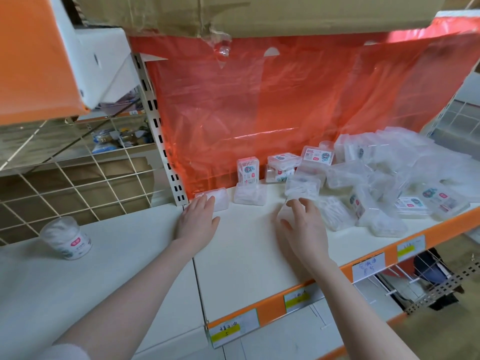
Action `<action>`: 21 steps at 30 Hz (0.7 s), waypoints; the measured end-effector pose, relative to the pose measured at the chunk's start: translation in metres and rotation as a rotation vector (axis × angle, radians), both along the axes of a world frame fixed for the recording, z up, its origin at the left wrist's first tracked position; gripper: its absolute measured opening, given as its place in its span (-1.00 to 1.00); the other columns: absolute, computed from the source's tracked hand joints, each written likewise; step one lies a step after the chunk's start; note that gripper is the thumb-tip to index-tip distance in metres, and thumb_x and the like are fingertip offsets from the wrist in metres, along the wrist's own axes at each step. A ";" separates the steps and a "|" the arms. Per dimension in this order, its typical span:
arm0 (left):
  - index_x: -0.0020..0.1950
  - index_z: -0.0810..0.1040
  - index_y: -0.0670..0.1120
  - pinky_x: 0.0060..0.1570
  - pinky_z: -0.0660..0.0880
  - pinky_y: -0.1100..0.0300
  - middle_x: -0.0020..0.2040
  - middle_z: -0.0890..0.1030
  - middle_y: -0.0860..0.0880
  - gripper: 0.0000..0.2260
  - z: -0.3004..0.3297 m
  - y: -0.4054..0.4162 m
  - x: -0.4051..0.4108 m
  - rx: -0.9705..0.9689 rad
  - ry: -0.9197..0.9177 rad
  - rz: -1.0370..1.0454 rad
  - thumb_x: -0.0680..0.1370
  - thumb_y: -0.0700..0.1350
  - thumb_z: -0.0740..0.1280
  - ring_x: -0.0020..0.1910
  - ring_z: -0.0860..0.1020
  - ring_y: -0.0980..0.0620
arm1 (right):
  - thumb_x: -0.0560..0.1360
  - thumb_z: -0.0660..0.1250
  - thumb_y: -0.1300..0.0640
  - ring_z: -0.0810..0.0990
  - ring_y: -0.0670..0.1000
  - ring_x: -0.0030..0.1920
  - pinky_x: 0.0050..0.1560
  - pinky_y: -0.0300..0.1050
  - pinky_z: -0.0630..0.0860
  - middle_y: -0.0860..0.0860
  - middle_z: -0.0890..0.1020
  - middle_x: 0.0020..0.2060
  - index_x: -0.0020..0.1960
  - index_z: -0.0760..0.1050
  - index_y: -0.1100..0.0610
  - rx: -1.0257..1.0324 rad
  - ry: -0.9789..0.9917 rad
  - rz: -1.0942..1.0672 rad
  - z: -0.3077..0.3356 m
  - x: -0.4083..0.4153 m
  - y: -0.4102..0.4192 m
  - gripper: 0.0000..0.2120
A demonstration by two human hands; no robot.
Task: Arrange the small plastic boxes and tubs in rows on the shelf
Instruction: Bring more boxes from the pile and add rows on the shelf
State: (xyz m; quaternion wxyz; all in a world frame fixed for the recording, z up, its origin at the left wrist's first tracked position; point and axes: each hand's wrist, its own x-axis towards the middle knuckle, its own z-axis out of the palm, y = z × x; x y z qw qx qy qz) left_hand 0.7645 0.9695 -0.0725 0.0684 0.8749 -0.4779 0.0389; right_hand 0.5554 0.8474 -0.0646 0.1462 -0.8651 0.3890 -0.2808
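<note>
Shelf (246,245), white board with orange front lip: carrying all stock listed here.

Left grip (198,218): my fingers are lying straight and flat, tips resting on a clear flat box (214,201) at the back-left corner, just beside the slotted upright (166,152).

Right grip (305,227): my fingers are curling round a clear box (291,203) at mid-shelf; the box is blurred, so its contents are not readable.

Second flat box (250,194): lying just right of the first, apart from it.

Upright labelled box (248,170): standing on end behind the flat pair, against the red plastic sheet (259,105).

Loose heap of clear boxes (376,183): crowding the right half of the shelf, tilting and overlapping, some touching my right fingers' side.

Round tub (66,239): standing upright on the neighbouring shelf board to the left, well apart from both hands.

Cardboard carton (259,11): overhanging from above.

Wire grid (78,178): closing off the left rear.

Price tags (233,329): sitting along the front lip.

Open room: bare white board is lying between my two hands and forward to the front edge.
</note>
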 end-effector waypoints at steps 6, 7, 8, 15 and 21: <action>0.51 0.12 -0.04 0.39 0.10 0.13 0.50 0.18 -0.01 -0.47 -0.004 0.039 -0.036 -0.002 -0.054 0.000 0.60 0.12 0.12 0.49 0.10 0.02 | 0.44 0.40 0.13 0.46 0.19 0.18 0.04 -0.05 0.42 0.16 0.45 0.23 0.18 0.49 0.16 0.042 -0.050 0.109 -0.004 -0.014 0.012 -0.67; 0.51 0.13 -0.03 0.38 0.11 0.14 0.50 0.20 0.00 -0.46 -0.004 0.046 -0.040 -0.006 -0.049 -0.007 0.59 0.13 0.13 0.48 0.12 0.03 | 0.44 0.41 0.10 0.46 0.16 0.19 0.04 -0.06 0.42 0.14 0.44 0.24 0.19 0.49 0.14 0.049 -0.049 0.127 -0.006 -0.017 0.015 -0.65; 0.51 0.15 -0.02 0.38 0.12 0.15 0.49 0.21 0.00 -0.46 -0.004 0.051 -0.043 -0.011 -0.043 -0.012 0.58 0.15 0.14 0.48 0.13 0.04 | 0.43 0.42 0.08 0.46 0.14 0.20 0.04 -0.07 0.42 0.12 0.44 0.25 0.19 0.49 0.13 0.054 -0.048 0.142 -0.007 -0.020 0.016 -0.64; 0.51 0.14 -0.03 0.40 0.12 0.16 0.51 0.16 0.01 -0.45 0.009 0.044 -0.034 -0.030 0.030 -0.059 0.58 0.15 0.16 0.49 0.10 0.04 | 0.39 0.44 -0.03 0.46 0.12 0.18 0.05 -0.01 0.45 0.09 0.46 0.20 0.22 0.46 0.14 0.077 -0.069 0.060 -0.005 -0.018 0.025 -0.53; 0.50 0.16 -0.05 0.35 0.15 0.18 0.46 0.25 0.00 -0.43 0.011 0.029 -0.027 0.018 0.050 -0.087 0.56 0.13 0.20 0.45 0.18 0.02 | 0.38 0.41 -0.06 0.47 0.12 0.04 -0.20 -0.10 0.38 0.07 0.49 0.04 0.10 0.46 0.11 0.054 -0.096 -0.073 -0.003 0.000 0.030 -0.62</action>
